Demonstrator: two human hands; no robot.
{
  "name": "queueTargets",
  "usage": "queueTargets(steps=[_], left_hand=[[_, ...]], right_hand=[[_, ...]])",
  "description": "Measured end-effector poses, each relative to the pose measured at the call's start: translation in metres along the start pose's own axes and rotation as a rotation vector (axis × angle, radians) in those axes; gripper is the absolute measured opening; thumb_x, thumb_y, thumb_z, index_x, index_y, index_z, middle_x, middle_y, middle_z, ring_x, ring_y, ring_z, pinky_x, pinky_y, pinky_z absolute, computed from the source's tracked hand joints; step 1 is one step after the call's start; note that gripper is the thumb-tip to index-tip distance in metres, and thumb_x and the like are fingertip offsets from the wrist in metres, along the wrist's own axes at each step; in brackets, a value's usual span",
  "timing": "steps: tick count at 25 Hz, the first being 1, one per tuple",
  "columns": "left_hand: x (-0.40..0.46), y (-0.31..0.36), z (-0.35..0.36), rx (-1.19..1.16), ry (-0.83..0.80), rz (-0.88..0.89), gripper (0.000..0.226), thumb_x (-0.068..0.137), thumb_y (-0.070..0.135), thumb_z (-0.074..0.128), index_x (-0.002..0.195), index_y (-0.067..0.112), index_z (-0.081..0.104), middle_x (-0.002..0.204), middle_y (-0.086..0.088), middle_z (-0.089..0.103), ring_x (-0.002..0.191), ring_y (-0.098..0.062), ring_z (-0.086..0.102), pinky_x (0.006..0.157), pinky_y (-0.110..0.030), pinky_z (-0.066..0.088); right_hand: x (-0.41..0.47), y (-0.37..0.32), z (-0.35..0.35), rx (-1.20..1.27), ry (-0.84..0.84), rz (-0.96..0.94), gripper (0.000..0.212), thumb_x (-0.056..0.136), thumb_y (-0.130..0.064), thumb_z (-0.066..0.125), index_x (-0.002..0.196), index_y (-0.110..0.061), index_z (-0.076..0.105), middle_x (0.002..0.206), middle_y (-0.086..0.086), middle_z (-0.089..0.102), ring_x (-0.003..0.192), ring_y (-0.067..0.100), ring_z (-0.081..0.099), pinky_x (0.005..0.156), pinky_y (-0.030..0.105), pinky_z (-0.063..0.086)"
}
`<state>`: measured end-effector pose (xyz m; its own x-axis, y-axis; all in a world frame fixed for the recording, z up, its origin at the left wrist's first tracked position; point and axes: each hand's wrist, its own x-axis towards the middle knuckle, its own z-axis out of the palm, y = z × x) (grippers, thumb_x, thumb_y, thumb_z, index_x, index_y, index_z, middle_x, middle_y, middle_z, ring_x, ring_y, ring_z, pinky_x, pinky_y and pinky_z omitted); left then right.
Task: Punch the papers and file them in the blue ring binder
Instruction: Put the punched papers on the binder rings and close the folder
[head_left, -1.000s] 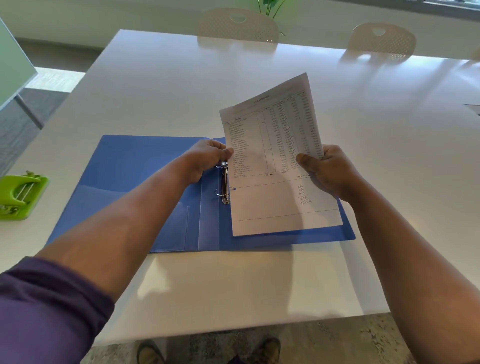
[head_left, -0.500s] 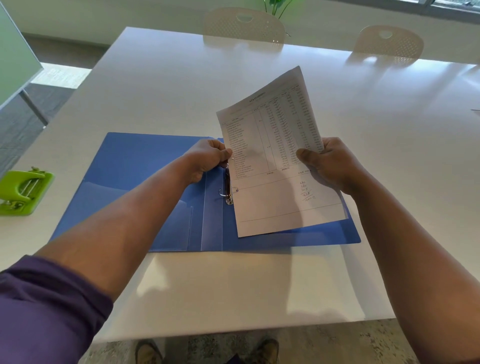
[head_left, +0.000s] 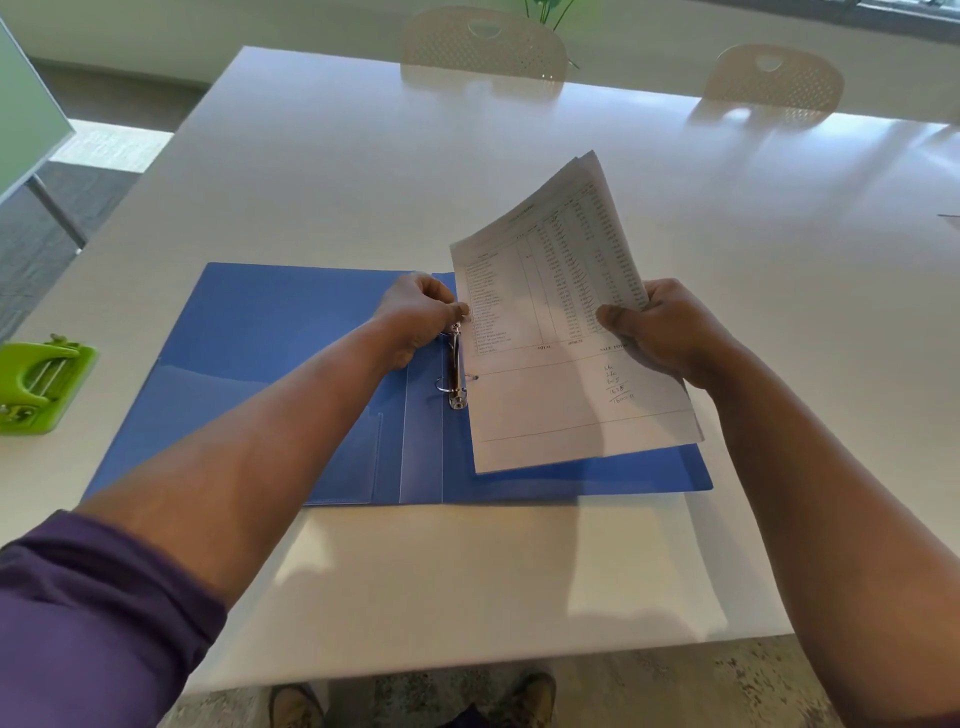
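The blue ring binder lies open and flat on the white table. Its metal ring mechanism runs down the spine. A thin stack of printed papers rests on the binder's right half, its lower hole by the lower ring. The top of the stack curls up off the binder. My left hand pinches the papers' left edge just above the mechanism. My right hand grips the right edge, thumb on the printed face.
A green hole punch sits at the table's left edge. Two pale chairs stand at the far side. A frosted glass panel stands at far left. My shoes show below the near table edge.
The papers' top end has lifted and curled further up from the binder. Both hands keep their holds at the sheet edges.
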<state>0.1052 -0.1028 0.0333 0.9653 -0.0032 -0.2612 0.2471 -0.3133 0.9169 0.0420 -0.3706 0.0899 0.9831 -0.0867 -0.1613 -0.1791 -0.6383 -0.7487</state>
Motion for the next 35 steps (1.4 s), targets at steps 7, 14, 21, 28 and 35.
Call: queueTargets(steps=[7, 14, 21, 28, 35], left_hand=[[-0.014, -0.015, 0.003, 0.108, 0.017, 0.144, 0.008, 0.096, 0.015, 0.065, 0.103, 0.015, 0.070, 0.094, 0.004, 0.069, 0.081, -0.005, 0.061, 0.059, -0.011, 0.046], [-0.035, -0.026, -0.010, 0.212, 0.007, 0.275, 0.026, 0.093, 0.017, 0.065, 0.118, 0.022, 0.063, 0.109, 0.003, 0.059, 0.092, -0.010, 0.054, 0.079, -0.019, 0.045], [-0.073, -0.050, -0.020, 0.385, 0.104, 0.538, 0.030, 0.084, 0.033, 0.057, 0.106, 0.015, 0.068, 0.111, 0.005, 0.063, 0.104, -0.010, 0.055, 0.092, -0.023, 0.040], [-0.090, -0.073, -0.013, 0.558, 0.137, 0.657, 0.015, 0.083, 0.024, 0.072, 0.088, 0.010, 0.071, 0.092, -0.003, 0.073, 0.089, -0.021, 0.065, 0.085, -0.022, 0.041], [-0.092, -0.081, -0.013, 0.682, 0.099, 0.750, 0.020, 0.088, 0.011, 0.069, 0.104, 0.002, 0.077, 0.114, -0.012, 0.076, 0.106, -0.028, 0.070, 0.099, -0.029, 0.047]], right_hand=[[-0.001, 0.029, 0.014, 0.046, -0.017, 0.106, 0.017, 0.099, -0.029, 0.063, 0.114, -0.019, 0.066, 0.103, -0.002, 0.071, 0.086, 0.020, 0.071, 0.064, 0.029, 0.057], [0.007, 0.047, 0.023, -0.202, 0.191, 0.120, 0.068, 0.082, -0.038, 0.079, 0.141, -0.025, 0.048, 0.117, 0.001, 0.069, 0.107, 0.026, 0.068, 0.092, 0.049, 0.057], [-0.036, 0.006, 0.102, -0.235, 0.290, -0.336, 0.025, 0.088, -0.024, 0.064, 0.110, -0.018, 0.073, 0.101, -0.001, 0.073, 0.091, 0.019, 0.063, 0.091, 0.042, 0.052], [-0.054, -0.002, 0.154, -0.191, 0.235, -0.345, 0.016, 0.084, -0.027, 0.062, 0.087, -0.018, 0.076, 0.085, 0.000, 0.074, 0.082, 0.023, 0.063, 0.080, 0.038, 0.051], [-0.055, 0.005, 0.161, -0.297, 0.257, -0.402, 0.026, 0.094, -0.024, 0.053, 0.101, -0.013, 0.075, 0.097, 0.006, 0.074, 0.089, 0.030, 0.064, 0.083, 0.042, 0.052]])
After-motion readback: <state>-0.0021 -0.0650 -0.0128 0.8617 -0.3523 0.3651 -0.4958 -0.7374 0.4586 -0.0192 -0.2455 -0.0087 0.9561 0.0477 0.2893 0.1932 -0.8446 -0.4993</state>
